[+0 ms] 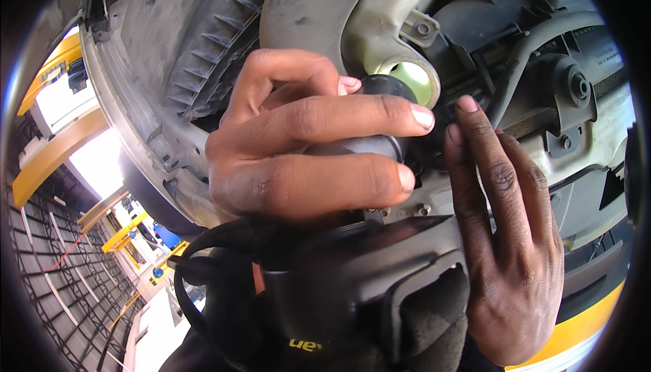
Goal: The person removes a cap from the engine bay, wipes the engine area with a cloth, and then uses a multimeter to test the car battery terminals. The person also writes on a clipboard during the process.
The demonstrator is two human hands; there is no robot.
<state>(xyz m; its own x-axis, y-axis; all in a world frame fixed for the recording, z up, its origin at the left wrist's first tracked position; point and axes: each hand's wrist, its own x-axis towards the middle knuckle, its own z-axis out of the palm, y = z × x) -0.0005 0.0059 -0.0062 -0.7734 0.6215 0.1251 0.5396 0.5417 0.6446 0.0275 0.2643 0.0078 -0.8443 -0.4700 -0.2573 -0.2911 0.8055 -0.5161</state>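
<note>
My left hand [298, 141] reaches in from the left, its fingers curled round a smooth black rounded part [388, 87] that looks like a cap or a hose end. Much of that part is hidden by the fingers. Right beside it is a pale, translucent filler neck [413, 77] with a round, light-greenish mouth. To the right of this, my right hand [508, 223] points upward with its fingers stretched out. Its fingertips are near a dark gap below the neck; whether they touch anything there, I cannot tell.
A wide grey duct [305, 12] and a ribbed black panel [217, 46] lie behind my left hand. At right run a grey hose [536, 40] and a bolted mount [576, 87]. A black case-like thing [352, 284] fills the lower middle. Yellow beams [57, 155] stand at far left.
</note>
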